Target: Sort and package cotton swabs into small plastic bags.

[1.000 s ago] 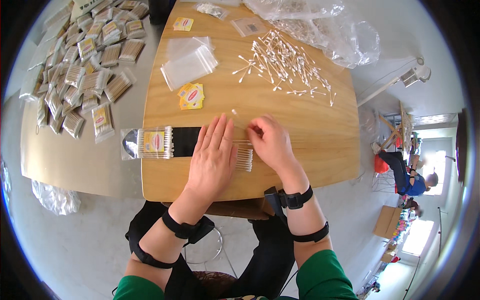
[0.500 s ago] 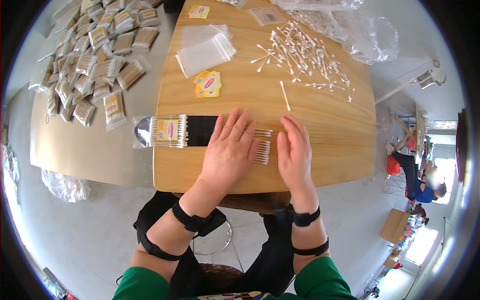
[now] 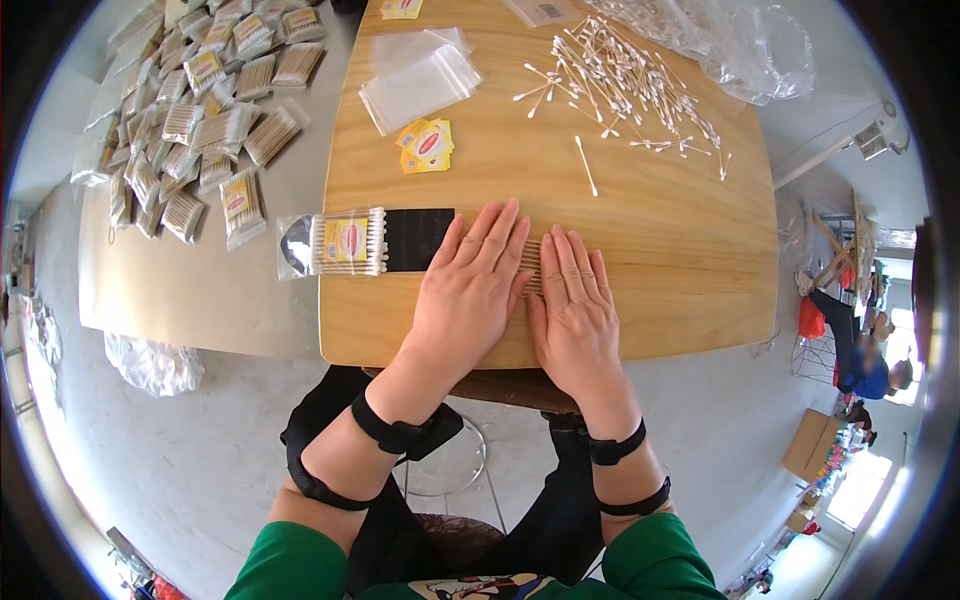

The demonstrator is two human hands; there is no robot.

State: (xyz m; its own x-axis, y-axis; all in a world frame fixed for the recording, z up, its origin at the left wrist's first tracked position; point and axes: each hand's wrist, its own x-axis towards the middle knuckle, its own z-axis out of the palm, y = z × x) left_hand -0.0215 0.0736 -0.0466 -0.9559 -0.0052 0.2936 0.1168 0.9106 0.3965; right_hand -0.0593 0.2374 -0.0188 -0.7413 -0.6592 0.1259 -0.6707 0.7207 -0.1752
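My left hand [image 3: 468, 285] lies flat, fingers stretched out, over a row of cotton swabs [image 3: 533, 262]. Close to its right, my right hand [image 3: 578, 310] also rests flat with straight fingers, covering the row's other end. Only the swabs' sticks show in the gap between my hands; their tips are hidden. Left of my left hand, a black strip [image 3: 420, 240] runs into a clear bag [image 3: 292, 247]. Swabs with white tips lie in order at that end, with a yellow card [image 3: 347, 241] on top of them.
A loose heap of swabs [image 3: 640, 85] lies at the far right, one single swab [image 3: 586, 165] nearer. Empty zip bags [image 3: 420, 88] and yellow cards [image 3: 428, 146] sit at the back. Many filled packs [image 3: 215, 130] cover the grey table at left. Clear plastic [image 3: 755, 55] lies far right.
My right hand has moved left and down flat onto the swab ends, which showed before. My left hand stays on the row. The whole view has shifted slightly.
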